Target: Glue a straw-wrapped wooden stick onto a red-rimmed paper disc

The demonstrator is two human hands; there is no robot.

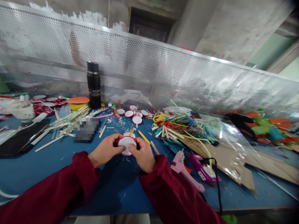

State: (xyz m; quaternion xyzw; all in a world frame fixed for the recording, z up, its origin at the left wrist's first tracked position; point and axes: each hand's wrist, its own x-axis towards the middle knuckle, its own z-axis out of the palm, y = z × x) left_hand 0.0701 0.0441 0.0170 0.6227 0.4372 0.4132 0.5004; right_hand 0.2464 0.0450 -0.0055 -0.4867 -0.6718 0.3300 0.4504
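Between both hands is a round white disc with a red rim [126, 143], held above the blue tabletop near the middle of the head view. My left hand [108, 148] grips its left edge with thumb and fingers. On the right edge, my right hand [143, 153] is closed on the same disc, its thumb pressed on the white face. Just behind the disc shows a second red-edged white piece [129, 134] with a yellowish strip on it; whether the two are joined I cannot tell. A yellow pencil-like stick [144, 137] lies beside my right hand.
Several white discs [136, 120] lie farther back. Wooden sticks [67, 123] and a black bottle [93, 85] stand to the left. A pink glue gun [184, 171], a purple power strip [203, 169] with a black cable, tangled cords [187, 124] and cardboard [224, 161] occupy the right.
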